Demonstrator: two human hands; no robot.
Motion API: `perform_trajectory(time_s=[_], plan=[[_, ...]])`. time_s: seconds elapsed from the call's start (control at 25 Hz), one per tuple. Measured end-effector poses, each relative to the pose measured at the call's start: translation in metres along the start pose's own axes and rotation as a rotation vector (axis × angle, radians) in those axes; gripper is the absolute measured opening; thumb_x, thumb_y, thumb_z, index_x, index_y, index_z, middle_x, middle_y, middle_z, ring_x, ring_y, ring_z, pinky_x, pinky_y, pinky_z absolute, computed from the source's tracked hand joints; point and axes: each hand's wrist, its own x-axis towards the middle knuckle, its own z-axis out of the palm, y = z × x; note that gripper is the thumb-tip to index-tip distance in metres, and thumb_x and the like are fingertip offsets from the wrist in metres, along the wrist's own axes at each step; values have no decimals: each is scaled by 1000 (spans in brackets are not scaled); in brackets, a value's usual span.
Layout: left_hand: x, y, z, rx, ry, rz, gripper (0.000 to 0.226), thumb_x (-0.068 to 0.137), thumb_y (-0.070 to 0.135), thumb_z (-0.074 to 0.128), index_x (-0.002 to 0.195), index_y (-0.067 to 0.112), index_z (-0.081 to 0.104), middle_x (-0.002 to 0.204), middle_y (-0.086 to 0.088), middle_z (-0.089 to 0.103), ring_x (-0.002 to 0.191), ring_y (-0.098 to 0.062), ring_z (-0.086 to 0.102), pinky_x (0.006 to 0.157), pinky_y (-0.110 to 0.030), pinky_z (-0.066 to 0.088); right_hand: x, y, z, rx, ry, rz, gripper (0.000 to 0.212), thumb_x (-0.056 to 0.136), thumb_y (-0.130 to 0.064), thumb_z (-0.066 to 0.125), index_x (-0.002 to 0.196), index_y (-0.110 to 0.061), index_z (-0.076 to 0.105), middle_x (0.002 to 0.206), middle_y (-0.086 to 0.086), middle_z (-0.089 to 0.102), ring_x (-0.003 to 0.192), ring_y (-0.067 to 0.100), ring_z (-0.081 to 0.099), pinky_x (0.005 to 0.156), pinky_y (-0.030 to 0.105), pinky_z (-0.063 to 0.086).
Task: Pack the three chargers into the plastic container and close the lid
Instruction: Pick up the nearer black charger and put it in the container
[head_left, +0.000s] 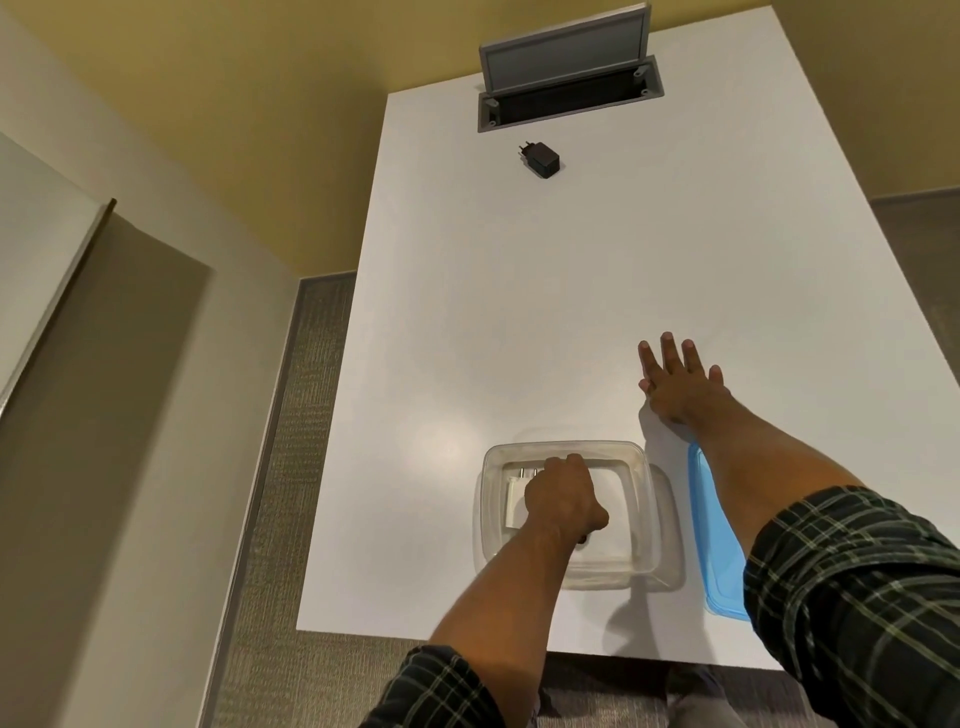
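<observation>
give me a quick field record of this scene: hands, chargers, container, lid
left hand: inside the container, closed over something dark, mostly hidden
right hand: open, fingers spread, flat on the table
container: clear, open, near table edge
white charger: in the container, left side
black charger: on the table, far end, near the cable box
lid: blue, off, right of the container, partly under the right arm
</observation>
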Motion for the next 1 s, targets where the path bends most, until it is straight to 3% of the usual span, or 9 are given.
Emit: perform_trajectory(time_s=[0.32, 0.48, 0.68, 0.8, 0.88, 1.0], plan=[[3, -9, -11, 47, 0, 45, 53, 82, 31, 69, 127, 12, 50, 114, -8, 68, 107, -29, 67, 76, -35, 49, -1, 0, 4, -16, 33, -11, 59, 109, -38, 15, 160, -38, -16, 168, -3, -25, 158, 26, -18, 126, 59, 4], [7, -10, -25, 146, 53, 135, 36, 82, 43, 65, 101, 12, 68, 96, -6, 70, 93, -28, 69, 68, -31, 45, 0, 0, 2, -12, 33, -10, 59, 109, -39, 13, 159, -37, -17, 168, -3, -26, 157, 26, -19, 126, 59, 2], [13, -3, -47, 268, 221, 360, 31, 87, 37, 55, 83, 10, 68, 83, -11, 69, 76, -34, 67, 62, -29, 38, 3, 3, 3, -36, 30, -16, 59, 109, -41, 12, 160, -35, -17, 168, 0, -27, 157, 28, -20, 127, 58, -1], [25, -2, -60, 187, 334, 364, 33, 93, 37, 48, 76, 13, 62, 78, -10, 69, 72, -34, 65, 60, -30, 37, 8, 1, 4, -25, 57, -11, 59, 109, -40, 12, 160, -33, -17, 168, 0, -27, 157, 28, -20, 126, 57, -4], [36, -3, -68, 104, 403, 338, 29, 95, 36, 46, 79, 15, 59, 81, -7, 69, 77, -31, 65, 60, -31, 39, 13, -1, 5, -27, 114, -26, 60, 109, -40, 14, 161, -30, -14, 169, 2, -24, 157, 30, -18, 127, 56, -3], [51, -5, -77, 22, 474, 341, 27, 96, 36, 47, 103, 16, 62, 100, -2, 67, 86, -28, 66, 69, -34, 47, 23, 1, 9, -58, 220, -49, 63, 109, -40, 17, 163, -22, -10, 170, 8, -18, 158, 34, -13, 128, 54, 0]])
